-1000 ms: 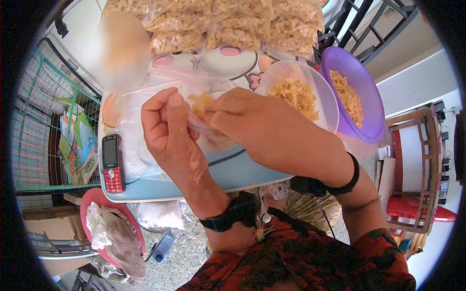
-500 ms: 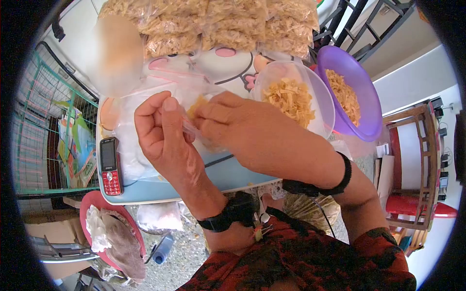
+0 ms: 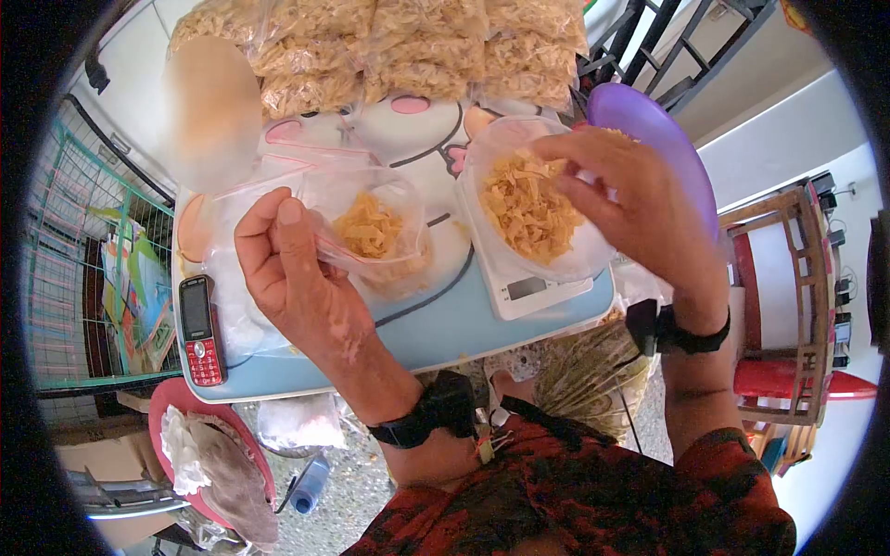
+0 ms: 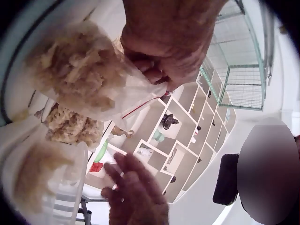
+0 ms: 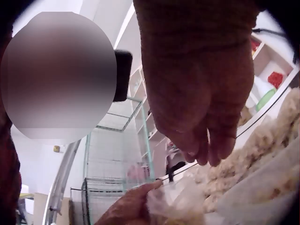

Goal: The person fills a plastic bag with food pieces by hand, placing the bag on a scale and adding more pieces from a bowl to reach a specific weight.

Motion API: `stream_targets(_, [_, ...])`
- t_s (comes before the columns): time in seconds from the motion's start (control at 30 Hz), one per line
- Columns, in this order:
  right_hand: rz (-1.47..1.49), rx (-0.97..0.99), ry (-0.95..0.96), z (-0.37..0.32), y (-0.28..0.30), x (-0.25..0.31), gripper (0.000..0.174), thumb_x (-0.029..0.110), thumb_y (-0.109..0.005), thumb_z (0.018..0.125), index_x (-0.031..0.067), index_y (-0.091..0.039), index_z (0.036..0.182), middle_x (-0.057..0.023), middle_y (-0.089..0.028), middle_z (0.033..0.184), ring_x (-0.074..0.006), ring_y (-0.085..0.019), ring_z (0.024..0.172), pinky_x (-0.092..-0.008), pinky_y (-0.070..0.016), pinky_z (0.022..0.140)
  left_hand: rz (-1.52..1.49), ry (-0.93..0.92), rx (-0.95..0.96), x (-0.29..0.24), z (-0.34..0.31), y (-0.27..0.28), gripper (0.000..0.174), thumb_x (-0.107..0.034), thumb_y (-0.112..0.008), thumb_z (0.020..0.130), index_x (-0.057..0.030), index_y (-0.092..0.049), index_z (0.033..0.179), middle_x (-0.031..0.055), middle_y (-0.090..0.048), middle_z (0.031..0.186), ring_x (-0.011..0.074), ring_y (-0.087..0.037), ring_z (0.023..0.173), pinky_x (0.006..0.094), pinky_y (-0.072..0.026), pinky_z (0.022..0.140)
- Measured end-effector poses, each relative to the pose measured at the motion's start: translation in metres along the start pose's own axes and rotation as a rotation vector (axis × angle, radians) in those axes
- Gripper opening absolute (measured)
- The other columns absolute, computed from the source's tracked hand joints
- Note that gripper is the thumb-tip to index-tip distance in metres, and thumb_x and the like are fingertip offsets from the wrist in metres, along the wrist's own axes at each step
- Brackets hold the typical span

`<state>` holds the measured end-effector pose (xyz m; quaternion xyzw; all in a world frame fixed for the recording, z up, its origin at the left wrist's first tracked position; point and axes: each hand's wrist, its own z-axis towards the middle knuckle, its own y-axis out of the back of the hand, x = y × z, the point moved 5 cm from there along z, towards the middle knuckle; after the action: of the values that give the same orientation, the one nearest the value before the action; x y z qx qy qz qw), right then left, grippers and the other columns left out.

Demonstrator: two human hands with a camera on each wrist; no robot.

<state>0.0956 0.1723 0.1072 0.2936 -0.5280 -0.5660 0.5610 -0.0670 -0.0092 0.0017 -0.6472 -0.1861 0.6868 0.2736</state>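
My left hand (image 3: 301,283) pinches the edge of a clear zip bag (image 3: 408,243), which stands open with yellowish dried flakes (image 3: 369,225) inside. In the left wrist view the bag (image 4: 77,70) hangs from the left hand (image 4: 171,40), its red zip line showing. Above a translucent bowl (image 3: 475,176) my right hand (image 3: 626,190) hovers with fingers loosely bent and apart, nothing seen between them. Flakes (image 3: 528,208) fill part of that bowl, which sits on a white scale (image 3: 542,298). In the right wrist view the right hand (image 5: 201,84) hangs with fingers extended.
Filled bags (image 3: 417,46) are stacked along the table's far side. A purple bowl (image 3: 658,130) stands right of the scale. Empty bags (image 3: 246,241) and a red phone (image 3: 201,329) lie at the left. Below the table's left edge is a pink stool (image 3: 167,398).
My right hand has left the bag and moved right, over the bowl on the scale. The left hand still holds the bag. The view has shifted slightly, and the scale's display now shows.
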Motion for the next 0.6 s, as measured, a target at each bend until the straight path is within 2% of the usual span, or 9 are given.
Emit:
stream_targets(0.1, [-0.083, 0.078, -0.170, -0.019, 0.001, -0.031, 0.032, 0.010, -0.067, 0.081, 0.0034, -0.062, 0.113, -0.0127, -0.065, 0.094, -0.0258, -0.062, 0.076, -0.0355, -0.0499, 0.073, 0.012, -0.018, 0.027, 0.003, -0.001, 0.000, 0.014, -0.010, -0.059, 0.093, -0.0027, -0.060, 0.104, -0.0016, -0.051, 0.072, 0.0068, -0.048, 0.065, 0.0202, -0.0413, 0.056])
stream_targets(0.2, [-0.060, 0.153, -0.156, -0.032, -0.014, -0.044, 0.037, 0.012, -0.067, 0.081, 0.0035, -0.061, 0.116, -0.0148, -0.065, 0.097, -0.0262, -0.063, 0.079, -0.0363, -0.0499, 0.074, -0.029, -0.022, 0.049, 0.007, -0.002, -0.003, 0.019, -0.013, -0.067, 0.088, -0.0036, -0.059, 0.103, -0.0013, -0.059, 0.082, 0.0038, -0.053, 0.070, 0.0154, -0.0409, 0.057])
stream_targets(0.3, [-0.077, 0.179, -0.127, -0.030, -0.017, -0.035, 0.040, 0.017, -0.067, 0.081, 0.0038, -0.059, 0.119, -0.0162, -0.064, 0.102, -0.0290, -0.063, 0.083, -0.0386, -0.0499, 0.076, -0.001, -0.016, 0.068, 0.009, -0.003, -0.005, 0.019, -0.013, -0.067, 0.088, -0.0034, -0.059, 0.102, -0.0009, -0.059, 0.084, 0.0043, -0.053, 0.071, 0.0161, -0.0423, 0.060])
stream_targets(0.4, [-0.176, 0.164, 0.055, -0.026, -0.029, -0.033, 0.040, 0.019, -0.067, 0.081, 0.0032, -0.059, 0.116, -0.0171, -0.062, 0.100, -0.0334, -0.061, 0.087, -0.0413, -0.0494, 0.077, -0.014, -0.016, 0.068, 0.009, -0.004, -0.008, 0.018, -0.013, -0.066, 0.089, -0.0031, -0.059, 0.102, -0.0004, -0.059, 0.086, 0.0050, -0.053, 0.074, 0.0169, -0.0432, 0.063])
stream_targets(0.5, [-0.181, 0.278, -0.083, -0.020, -0.039, -0.033, 0.034, 0.017, -0.066, 0.079, 0.0031, -0.059, 0.109, -0.0167, -0.061, 0.095, -0.0367, -0.060, 0.088, -0.0426, -0.0489, 0.077, 0.007, -0.018, 0.061, 0.012, -0.003, -0.008, 0.018, -0.013, -0.066, 0.089, -0.0027, -0.059, 0.102, 0.0003, -0.058, 0.087, 0.0057, -0.053, 0.076, 0.0180, -0.0443, 0.066])
stream_targets(0.6, [-0.132, 0.226, -0.126, -0.016, -0.044, -0.039, 0.028, 0.014, -0.065, 0.078, 0.0030, -0.058, 0.103, -0.0155, -0.060, 0.091, -0.0370, -0.060, 0.088, -0.0434, -0.0483, 0.076, -0.005, -0.013, 0.066, 0.013, -0.003, -0.009, 0.018, -0.013, -0.066, 0.089, -0.0024, -0.058, 0.102, 0.0007, -0.058, 0.088, 0.0063, -0.053, 0.078, 0.0186, -0.0448, 0.068])
